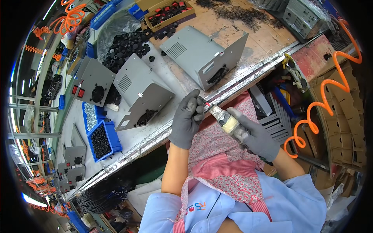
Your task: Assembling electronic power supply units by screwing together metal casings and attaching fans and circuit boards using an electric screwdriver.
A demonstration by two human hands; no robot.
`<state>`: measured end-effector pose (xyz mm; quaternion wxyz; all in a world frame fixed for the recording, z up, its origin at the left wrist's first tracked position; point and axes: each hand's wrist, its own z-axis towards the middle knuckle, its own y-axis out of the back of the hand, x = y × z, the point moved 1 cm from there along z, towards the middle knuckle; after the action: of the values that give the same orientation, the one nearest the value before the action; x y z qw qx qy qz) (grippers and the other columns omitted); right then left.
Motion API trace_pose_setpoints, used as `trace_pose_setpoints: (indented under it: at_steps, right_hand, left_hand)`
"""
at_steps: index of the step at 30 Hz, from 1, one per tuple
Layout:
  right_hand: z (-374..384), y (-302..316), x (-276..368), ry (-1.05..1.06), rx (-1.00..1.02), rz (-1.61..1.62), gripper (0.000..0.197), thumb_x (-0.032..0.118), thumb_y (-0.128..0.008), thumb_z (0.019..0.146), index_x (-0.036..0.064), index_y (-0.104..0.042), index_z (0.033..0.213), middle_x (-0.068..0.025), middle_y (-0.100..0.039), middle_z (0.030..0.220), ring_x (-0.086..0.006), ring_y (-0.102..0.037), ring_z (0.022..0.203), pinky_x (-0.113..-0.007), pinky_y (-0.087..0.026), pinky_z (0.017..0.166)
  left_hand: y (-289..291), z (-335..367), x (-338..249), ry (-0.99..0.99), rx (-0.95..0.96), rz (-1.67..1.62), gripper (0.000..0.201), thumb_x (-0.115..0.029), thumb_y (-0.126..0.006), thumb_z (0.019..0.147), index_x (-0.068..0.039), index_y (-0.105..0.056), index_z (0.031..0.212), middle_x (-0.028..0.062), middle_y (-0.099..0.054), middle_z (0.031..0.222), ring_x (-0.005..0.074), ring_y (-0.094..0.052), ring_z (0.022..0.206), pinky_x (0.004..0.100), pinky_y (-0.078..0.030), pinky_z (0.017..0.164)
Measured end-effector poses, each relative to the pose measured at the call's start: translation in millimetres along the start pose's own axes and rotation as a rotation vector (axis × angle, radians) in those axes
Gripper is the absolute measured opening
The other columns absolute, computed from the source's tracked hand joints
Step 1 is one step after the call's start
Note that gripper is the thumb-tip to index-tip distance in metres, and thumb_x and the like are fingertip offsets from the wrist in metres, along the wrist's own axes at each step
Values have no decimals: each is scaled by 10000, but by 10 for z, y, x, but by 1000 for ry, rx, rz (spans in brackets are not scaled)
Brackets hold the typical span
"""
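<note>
My right hand (254, 134), in a grey glove, is wrapped round a power screwdriver (229, 123) bound with pale, worn tape. The tool's red-ringed tip points left toward my left hand (186, 118), also gloved. Its fingers are curled in a pinch beside the tip, and whatever they hold is too small to make out. Both hands are in front of the bench edge. Beyond them stand a grey metal housing (142, 91) with slots and a black fan grille, and another grey housing (200, 52) to its right.
Blue bins of black screws (100, 140) and silver screws (91, 116) sit at the left. A grey panel with red switches (93, 83) stands behind them. Black knobs (126, 46) are heaped at the back, near a box of red-and-black parts (169, 15). An orange coiled hose (311, 105) hangs right.
</note>
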<state>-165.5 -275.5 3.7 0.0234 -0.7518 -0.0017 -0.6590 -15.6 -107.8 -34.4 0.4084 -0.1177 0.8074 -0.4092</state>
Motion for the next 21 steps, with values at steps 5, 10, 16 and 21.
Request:
trace_pose_setpoints:
  at_steps: [5, 10, 16, 21]
  right_hand:
    - [-12, 9, 21, 27, -6, 33, 613, 250, -542, 945, 2, -268, 1435, -115, -409, 1416, -158, -415, 1259, -292, -343, 1039]
    - [-8, -47, 167, -97, -10, 60, 576, 169, -539, 938, 6, -286, 1430, -119, -420, 1402, -155, -424, 1249, -288, -344, 1037]
    - [-19, -47, 173, -135, -13, 81, 570, 152, -539, 934, 15, -294, 1430, -125, -432, 1390, -154, -433, 1241, -289, -348, 1035]
    - [-30, -32, 187, -152, 2, 57, 581, 171, -516, 920, 44, -289, 1440, -100, -470, 1330, -117, -452, 1068, -258, -381, 887]
  left_hand:
    - [-6, -16, -57, 16, 144, -1, 423, -218, -626, 875, 7, -479, 1201, 11, -565, 817, 52, -427, 521, 165, -349, 388]
    - [-41, -18, -52, 9, 183, 79, 345, -283, -599, 896, -24, -521, 1111, -22, -539, 724, 41, -378, 444, 163, -290, 356]
    - [-132, 12, -61, -9, 76, 125, 329, -358, -605, 890, -41, -554, 960, -17, -480, 609, 56, -338, 399, 178, -241, 331]
    - [-160, 37, -106, -20, 39, 270, 336, -395, -573, 911, -62, -534, 884, -44, -420, 577, 46, -323, 398, 177, -230, 334]
